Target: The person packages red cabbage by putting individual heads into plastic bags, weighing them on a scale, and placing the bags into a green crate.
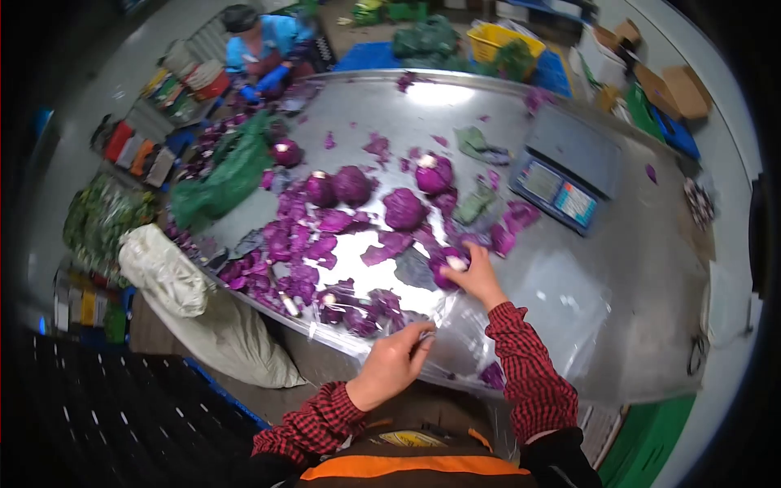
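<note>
The right hand [480, 278] curled around a purple cabbage [442, 259] at the near side of the tabletop [643, 301], while the left hand [393, 358] pinched clear plastic [446, 309]. Probably firm, fairly heavy and slick, the cabbage seemed best cupped around its sides.

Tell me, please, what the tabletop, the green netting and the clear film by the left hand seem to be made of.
Tabletop: probably stainless steel, smooth grey with strong glare. Green netting: likely plastic mesh, matte, limply folded. Clear film: apparently thin, glossy plastic, transparent with crinkled highlights; exact type unclear.
</note>
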A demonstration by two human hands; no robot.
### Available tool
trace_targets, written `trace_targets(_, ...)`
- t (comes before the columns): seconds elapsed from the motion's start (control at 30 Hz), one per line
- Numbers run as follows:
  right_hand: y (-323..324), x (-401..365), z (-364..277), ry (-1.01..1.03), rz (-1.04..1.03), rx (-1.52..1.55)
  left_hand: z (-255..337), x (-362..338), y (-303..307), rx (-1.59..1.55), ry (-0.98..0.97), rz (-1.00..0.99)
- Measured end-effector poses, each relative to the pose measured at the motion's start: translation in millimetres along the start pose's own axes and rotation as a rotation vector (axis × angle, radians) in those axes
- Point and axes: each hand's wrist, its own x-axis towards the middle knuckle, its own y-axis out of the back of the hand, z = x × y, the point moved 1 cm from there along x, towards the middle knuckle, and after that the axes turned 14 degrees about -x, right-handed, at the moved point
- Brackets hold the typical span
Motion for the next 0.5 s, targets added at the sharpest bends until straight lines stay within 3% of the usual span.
trace_targets(0.07,-30.1,9.9,-10.8,0.015,-0.192,-0.310,-8.9,6.0,18.3,0.030,-0.061,0.006)
trace_targets(0.17,-29.4,17.2,-29.5,-0.017,-0.216,-0.469,-10.3,4.7,36.0,0.069,0.016,-0.083)
trace_targets(0.23,-36.0,25.1,2.4,-0.127,-0.050,-0.146,-13.2,1.1,37.7,0.086,0.039,-0.089)
trace_targets(0.27,-37.9,32.4,20.5,-0.235,-0.051,0.286,-19.0,1.8,35.7,0.061,0.000,-0.090)
trace_targets(0.3,-1.6,19.4,-9.8,-0.391,-0.043,0.701,-24.7,7.2,34.9,0.038,-0.044,-0.091)
trace_targets(0.33,19.6,9.8,-9.9,-0.343,-0.105,0.986,-27.9,14.3,35.6,0.035,-0.051,-0.069)
trace_targets(0.37,42.8,-8.1,-12.0,-0.273,-0.139,1.270,-31.6,19.8,34.8,-0.106,0.089,-0.090)
trace_targets(0.4,59.7,-29.1,-10.5,-0.367,-0.236,1.507,-37.2,23.6,31.6,-0.249,0.227,-0.116)
trace_targets(0.43,74.5,-55.3,-15.0,-0.254,-0.389,1.682,-49.8,27.7,23.9,-0.392,0.312,-0.117)
trace_targets(0.47,75.2,-77.4,-40.7,-0.130,-0.403,1.921,-53.5,33.8,22.4,-0.399,0.302,-0.114)
trace_targets(0.5,85.3,-87.2,-63.2,0.209,-0.783,1.980,-55.3,39.5,20.5,-0.556,0.418,-0.151)
